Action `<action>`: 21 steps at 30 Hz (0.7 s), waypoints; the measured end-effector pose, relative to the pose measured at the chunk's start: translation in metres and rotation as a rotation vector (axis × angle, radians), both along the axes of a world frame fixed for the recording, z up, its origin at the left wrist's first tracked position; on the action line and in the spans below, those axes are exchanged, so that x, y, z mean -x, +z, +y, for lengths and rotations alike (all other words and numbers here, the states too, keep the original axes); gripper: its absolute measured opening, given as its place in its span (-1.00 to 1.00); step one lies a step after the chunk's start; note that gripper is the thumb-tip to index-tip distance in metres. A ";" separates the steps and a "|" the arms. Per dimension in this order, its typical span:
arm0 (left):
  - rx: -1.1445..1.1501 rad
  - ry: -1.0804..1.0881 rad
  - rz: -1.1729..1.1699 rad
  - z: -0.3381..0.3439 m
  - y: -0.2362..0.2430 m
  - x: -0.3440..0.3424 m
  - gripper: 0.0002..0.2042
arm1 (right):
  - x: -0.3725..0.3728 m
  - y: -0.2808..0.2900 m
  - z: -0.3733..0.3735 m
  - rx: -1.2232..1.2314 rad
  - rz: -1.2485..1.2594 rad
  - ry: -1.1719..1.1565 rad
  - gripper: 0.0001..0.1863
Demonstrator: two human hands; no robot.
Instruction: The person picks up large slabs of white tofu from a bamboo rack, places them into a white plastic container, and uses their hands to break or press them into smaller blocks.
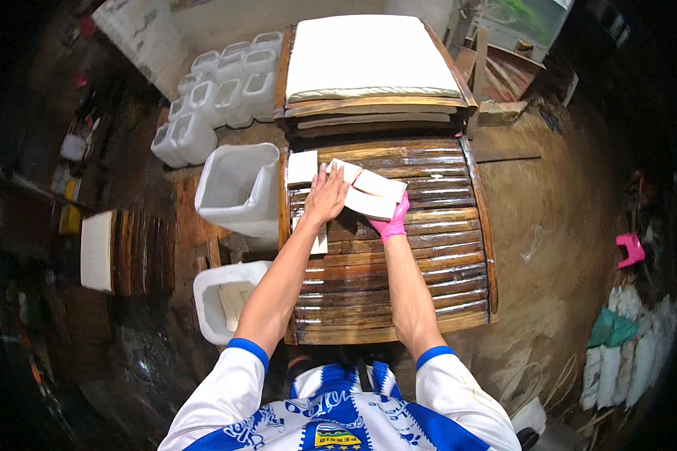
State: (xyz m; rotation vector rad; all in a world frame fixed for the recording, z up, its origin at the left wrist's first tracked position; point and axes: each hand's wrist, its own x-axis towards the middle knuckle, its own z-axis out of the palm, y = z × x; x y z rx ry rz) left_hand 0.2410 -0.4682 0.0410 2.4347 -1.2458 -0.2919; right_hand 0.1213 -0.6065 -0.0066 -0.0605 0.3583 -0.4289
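My right hand (393, 218), in a pink glove, supports several white blocks that look like tofu (370, 204) from their right end, over the slatted wooden rack (399, 282). The blocks lie side by side, with a dark gap between two of them. My bare left hand (326, 197) rests with its fingers stretched out over the left end of these blocks. Beside that hand, a single white block (302, 167) lies at the rack's far left corner. Another white block (320, 239) is partly hidden under my left forearm.
Behind stands a wooden frame (376, 104) topped by a white cloth-covered slab (368, 54). To the left are an open plastic container (210, 177), a smaller one (205, 308) with pale blocks inside, and several translucent jugs (229, 98). A pink stool (630, 249) and white sacks (643, 353) lie right.
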 end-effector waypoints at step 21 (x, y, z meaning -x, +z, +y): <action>0.857 0.058 -0.055 0.052 0.091 0.183 -0.46 | 0.151 0.080 0.083 0.206 -0.222 -0.128 -0.51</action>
